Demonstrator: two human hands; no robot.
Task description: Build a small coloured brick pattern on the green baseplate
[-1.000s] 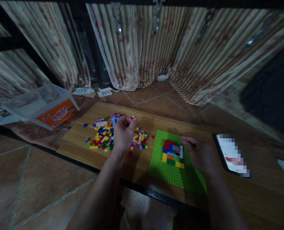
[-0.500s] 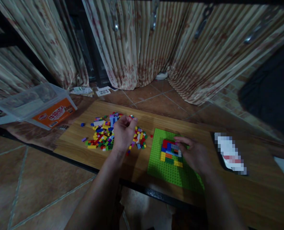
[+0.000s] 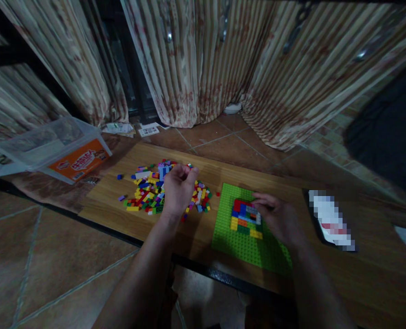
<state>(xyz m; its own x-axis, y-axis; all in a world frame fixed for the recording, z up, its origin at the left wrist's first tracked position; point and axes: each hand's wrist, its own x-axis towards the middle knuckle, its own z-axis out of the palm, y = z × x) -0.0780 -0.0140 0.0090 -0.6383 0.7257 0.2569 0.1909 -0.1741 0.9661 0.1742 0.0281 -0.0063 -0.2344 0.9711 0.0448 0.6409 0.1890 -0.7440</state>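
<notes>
My left hand [image 3: 179, 188] hovers over a loose pile of coloured toy bricks [image 3: 144, 194], thumb and fingers pinched together; what they hold, if anything, is too small to make out. A green studded baseplate [image 3: 223, 237] lies to the right of the pile. On it is a flat block of joined bricks [image 3: 244, 219] in red, blue, orange, yellow, green and grey. My right hand [image 3: 276, 214] is at this block's upper right corner, fingertips closed on a small pinkish toy brick [image 3: 253, 205]. That hand partly covers the right side of the baseplate.
A clear plastic box [image 3: 52, 151] with an orange label stands at the left. A phone [image 3: 329, 221], its screen blurred out, lies to the right on the wooden table [image 3: 196, 237]. Stray bricks lie around the pile. Striped curtains [image 3: 196, 68] hang behind.
The view has shifted slightly. Both hands keep almost the same places, the left over the pile and the right at the brick block's corner.
</notes>
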